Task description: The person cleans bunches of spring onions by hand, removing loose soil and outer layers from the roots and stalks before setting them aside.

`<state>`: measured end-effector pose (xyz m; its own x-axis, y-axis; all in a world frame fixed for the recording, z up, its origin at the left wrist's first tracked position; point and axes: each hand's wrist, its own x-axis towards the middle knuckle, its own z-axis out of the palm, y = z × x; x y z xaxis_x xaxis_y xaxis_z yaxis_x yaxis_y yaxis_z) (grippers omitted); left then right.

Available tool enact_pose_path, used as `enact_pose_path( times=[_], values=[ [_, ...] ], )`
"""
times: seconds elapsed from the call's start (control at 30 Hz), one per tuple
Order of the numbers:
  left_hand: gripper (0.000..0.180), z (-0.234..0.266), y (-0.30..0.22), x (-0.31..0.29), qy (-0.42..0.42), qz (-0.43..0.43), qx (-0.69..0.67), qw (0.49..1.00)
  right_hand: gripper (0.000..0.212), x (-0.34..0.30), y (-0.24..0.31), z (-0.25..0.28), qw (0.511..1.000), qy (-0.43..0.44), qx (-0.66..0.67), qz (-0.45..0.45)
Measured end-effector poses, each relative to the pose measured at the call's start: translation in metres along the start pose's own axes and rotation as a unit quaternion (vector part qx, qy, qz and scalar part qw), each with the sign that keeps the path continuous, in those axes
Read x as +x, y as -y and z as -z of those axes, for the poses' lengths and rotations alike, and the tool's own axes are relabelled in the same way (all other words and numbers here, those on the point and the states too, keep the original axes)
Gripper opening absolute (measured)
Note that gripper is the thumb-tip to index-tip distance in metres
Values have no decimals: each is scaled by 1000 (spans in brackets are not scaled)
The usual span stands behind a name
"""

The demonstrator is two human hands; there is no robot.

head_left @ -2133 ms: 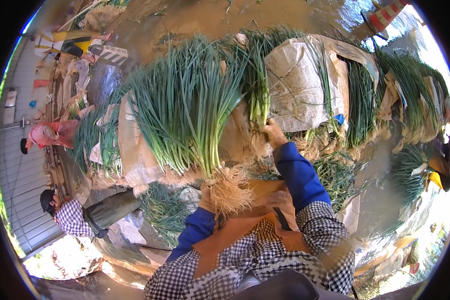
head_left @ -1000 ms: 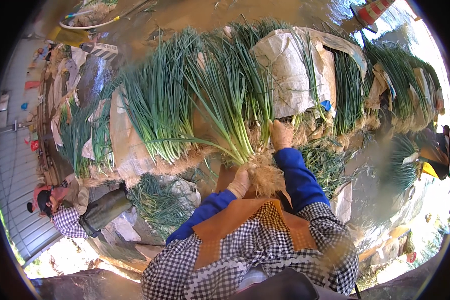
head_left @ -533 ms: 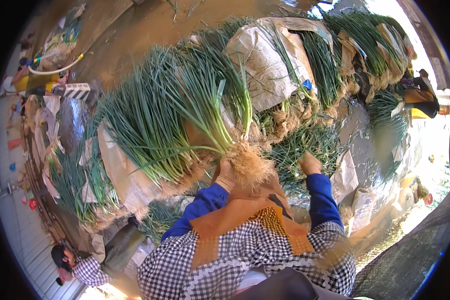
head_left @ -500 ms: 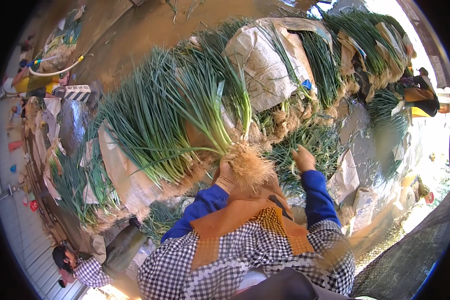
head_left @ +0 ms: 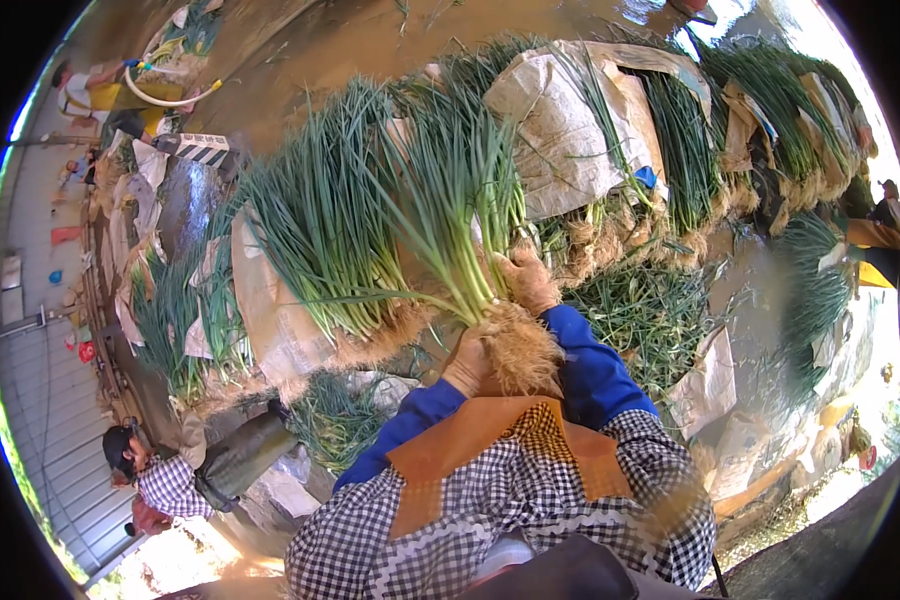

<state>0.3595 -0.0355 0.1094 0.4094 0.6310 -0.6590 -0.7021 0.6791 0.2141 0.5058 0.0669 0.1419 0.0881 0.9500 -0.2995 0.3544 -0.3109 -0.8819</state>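
A bunch of green onions [head_left: 460, 265] is held before my chest, its leaves fanning upward and its tan, stringy roots [head_left: 515, 345] toward me. My left hand [head_left: 470, 362] is closed around the lower end, beside the roots. On the right side of the bunch, my right hand [head_left: 530, 280] has its fingers curled in against the pale stems; the fingertips are partly hidden. One long leaf sticks out to the left of the bunch. Just beyond, a thick row of green onions [head_left: 320, 215] lies with its roots facing me.
Tan sacking [head_left: 550, 140] covers part of the row. Loose green leaves [head_left: 640, 315] lie in a heap at right, with another heap [head_left: 340, 415] at left. A person in a checked shirt [head_left: 175, 485] is at lower left; a person near a hose [head_left: 175, 98] is at upper left. Wet brown ground [head_left: 300, 65] lies beyond.
My right hand has moved left from above the loose leaves to the stems of the bunch. My left hand still holds the green onions. The whole view has shifted slightly.
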Motion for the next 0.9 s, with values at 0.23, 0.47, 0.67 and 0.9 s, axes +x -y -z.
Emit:
enact_pose_path(
  times=[0.23,0.47,0.67,0.9],
  values=[
    [31,-49,23,-3,-27,21,-56,998,31,-8,-65,38,997,13,-73,23],
    [30,-49,23,-12,-24,-69,-31,997,32,-99,-29,122,949,-1,290,-124],
    [28,-38,-8,-20,-44,-77,-84,993,38,-115,-100,200,954,-158,194,-163],
    [31,-13,14,-1,-2,-76,-33,997,41,-26,-114,105,955,124,102,-251]
  ],
)
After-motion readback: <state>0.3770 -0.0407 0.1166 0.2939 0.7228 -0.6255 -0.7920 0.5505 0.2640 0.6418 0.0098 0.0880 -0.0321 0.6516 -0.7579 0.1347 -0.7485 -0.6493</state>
